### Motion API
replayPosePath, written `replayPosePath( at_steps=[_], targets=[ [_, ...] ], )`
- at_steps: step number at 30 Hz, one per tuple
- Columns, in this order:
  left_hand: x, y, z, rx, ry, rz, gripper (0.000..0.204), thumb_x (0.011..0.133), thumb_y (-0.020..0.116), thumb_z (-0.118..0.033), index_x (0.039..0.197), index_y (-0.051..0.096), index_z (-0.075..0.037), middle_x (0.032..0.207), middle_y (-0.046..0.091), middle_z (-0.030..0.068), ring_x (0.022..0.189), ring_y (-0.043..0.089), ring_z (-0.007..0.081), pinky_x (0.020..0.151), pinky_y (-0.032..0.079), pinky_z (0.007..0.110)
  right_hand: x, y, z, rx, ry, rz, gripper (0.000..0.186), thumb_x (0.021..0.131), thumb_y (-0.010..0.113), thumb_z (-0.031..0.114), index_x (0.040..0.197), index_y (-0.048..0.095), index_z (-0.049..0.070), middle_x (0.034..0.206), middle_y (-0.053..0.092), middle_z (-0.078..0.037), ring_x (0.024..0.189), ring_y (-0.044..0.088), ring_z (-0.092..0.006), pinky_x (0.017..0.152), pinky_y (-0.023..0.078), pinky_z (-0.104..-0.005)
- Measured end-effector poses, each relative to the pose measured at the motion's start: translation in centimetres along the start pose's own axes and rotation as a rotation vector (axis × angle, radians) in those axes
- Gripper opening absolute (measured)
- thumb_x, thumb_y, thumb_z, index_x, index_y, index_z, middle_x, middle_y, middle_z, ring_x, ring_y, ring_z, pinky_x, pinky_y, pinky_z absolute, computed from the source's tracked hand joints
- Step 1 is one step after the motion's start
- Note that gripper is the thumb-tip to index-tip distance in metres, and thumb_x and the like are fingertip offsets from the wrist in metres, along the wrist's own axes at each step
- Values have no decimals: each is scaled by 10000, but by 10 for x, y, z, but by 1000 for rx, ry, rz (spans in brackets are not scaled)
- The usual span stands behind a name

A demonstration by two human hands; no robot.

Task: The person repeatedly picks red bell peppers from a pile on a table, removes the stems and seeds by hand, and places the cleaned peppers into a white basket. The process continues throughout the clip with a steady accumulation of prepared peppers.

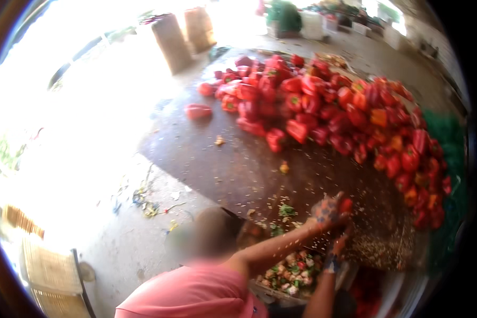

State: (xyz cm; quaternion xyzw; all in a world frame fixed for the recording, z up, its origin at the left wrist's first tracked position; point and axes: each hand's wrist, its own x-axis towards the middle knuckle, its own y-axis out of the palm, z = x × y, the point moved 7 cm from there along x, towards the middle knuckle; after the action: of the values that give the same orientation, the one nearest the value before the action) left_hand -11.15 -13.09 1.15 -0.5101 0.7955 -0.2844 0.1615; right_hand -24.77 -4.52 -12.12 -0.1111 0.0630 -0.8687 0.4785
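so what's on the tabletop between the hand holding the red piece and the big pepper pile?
Head view: mostly bare brown tabletop between the hand and the red pepper pile, with only scattered pale seeds and one small yellowish scrap.

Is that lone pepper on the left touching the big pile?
Apart. The head view shows bare dark mat between the lone pepper and the pile.

Setting: an open-sided produce-processing shed on a farm or at a market. A great heap of glossy red bell peppers (344, 111) is covering a dark brown wooden worktop (222, 153) strewn with pale seeds. Cut green stems and cores are filling a trimmings bin (291, 273). Tan woven sacks (172, 42) are standing on the bare grey concrete floor (122, 233), daylight flooding in.
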Motion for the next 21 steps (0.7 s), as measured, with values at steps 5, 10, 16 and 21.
replayPosePath(
  at_steps=[5,10,16,21],
  targets=[
    [-102,-64,68,50,-378,64,823,828,541,-553,1414,295,-30,1164,585,220,984,615,375,786,502,446,-63,65,112,128,233,142,457,883,653,344,1152,474,21,1055,563,-101,967,536,-227,853,443,-355],
    [-81,-58,29,528,221,-306,602,863,533,-479,1302,490,-69,1246,549,192,1137,529,322,934,390,508,-53,44,115,-134,63,98,452,895,629,362,1141,486,10,1052,573,-95,941,545,-217,826,442,-315],
    [-44,-12,23,333,572,-119,423,834,574,-353,1186,588,-118,1203,567,134,1087,544,290,906,410,490,-52,37,106,-180,40,91,433,896,623,361,1127,501,16,1027,576,-98,928,556,-217,801,448,-321],
    [-11,11,37,404,364,-41,372,896,484,-315,1213,581,-145,1144,587,115,1034,542,304,862,437,436,-50,42,104,-212,40,86,418,896,618,360,1115,514,20,1007,579,-99,916,566,-217,780,454,-326]
  ],
)
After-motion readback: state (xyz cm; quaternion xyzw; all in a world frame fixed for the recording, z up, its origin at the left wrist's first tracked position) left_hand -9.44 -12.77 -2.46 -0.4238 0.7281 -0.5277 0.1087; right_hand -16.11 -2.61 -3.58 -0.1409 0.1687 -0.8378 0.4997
